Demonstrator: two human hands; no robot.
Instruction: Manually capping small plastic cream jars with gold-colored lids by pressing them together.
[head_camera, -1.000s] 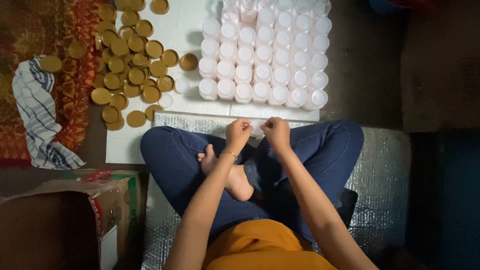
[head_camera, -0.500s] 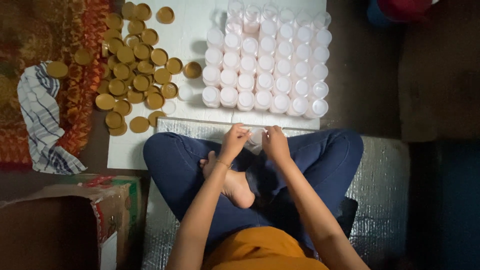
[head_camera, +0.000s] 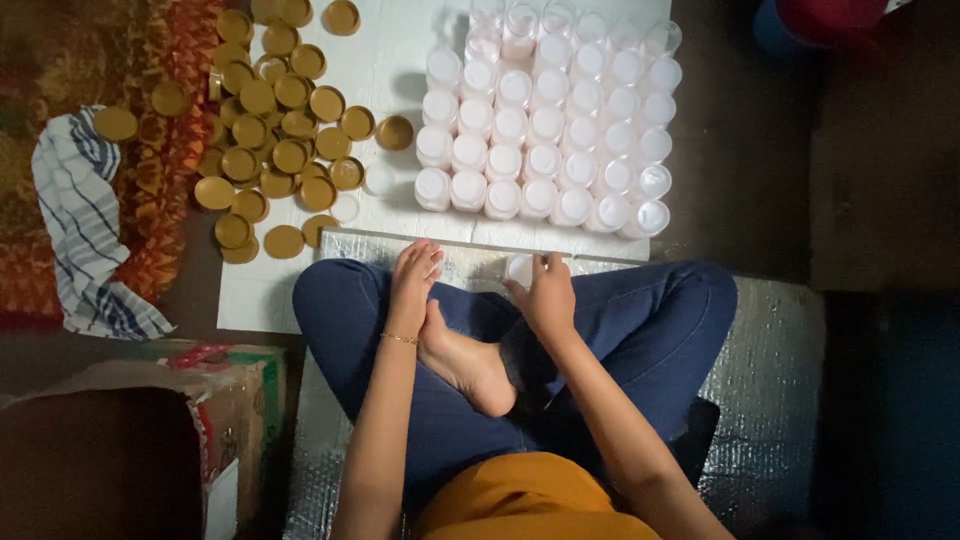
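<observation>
Big block of small clear jars (head_camera: 545, 120) sitting in rows on a white sheet (head_camera: 390, 60) on the floor, far side of the scene. Most look filled with something white or pale pink, though a few at the far edge look clear and I can't really tell what's in those. Left of them there's a loose pile of gold lids (head_camera: 270, 120) spilling onto a patterned rug (head_camera: 60, 60), with a striped cloth (head_camera: 85, 230) further left. Near left corner has an open cardboard box (head_camera: 130, 440).

The person sits cross-legged on a silvery mat (head_camera: 780, 400). Right hand (head_camera: 548, 295) is curled around one small white jar (head_camera: 520, 268), held just above the knee, near the closest row. Left hand (head_camera: 413, 272) has fingers loosely bent, holding nothing, resting on the shin just beside the bare foot.
</observation>
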